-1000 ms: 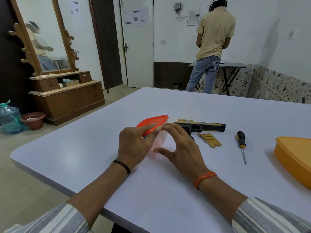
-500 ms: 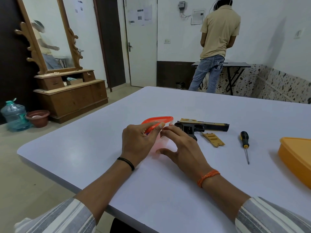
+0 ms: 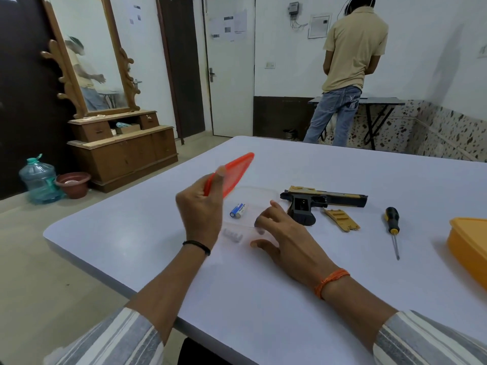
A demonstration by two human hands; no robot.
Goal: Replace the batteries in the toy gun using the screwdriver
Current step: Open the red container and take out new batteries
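My left hand (image 3: 201,210) holds an orange lid (image 3: 232,175) raised and tilted above a clear plastic box (image 3: 259,198). Inside the box lies a blue and white battery (image 3: 238,210). My right hand (image 3: 283,234) rests on the box's near right side, fingers spread around its wall. The black and gold toy gun (image 3: 322,201) lies on its side just right of the box, its grip compartment uncovered. Its gold cover plate (image 3: 341,219) lies beside it. The screwdriver (image 3: 392,227), with a black and yellow handle, lies further right, tip toward me.
All of this lies on a white table (image 3: 263,291). A yellow container (image 3: 469,243) stands at its right edge. A person (image 3: 347,69) stands at a small table by the far wall. A wooden dresser with a mirror (image 3: 118,143) stands on the left.
My left hand has lifted the orange lid off the clear box and tilted it up to the left, uncovering the battery. My right hand stays on the box.
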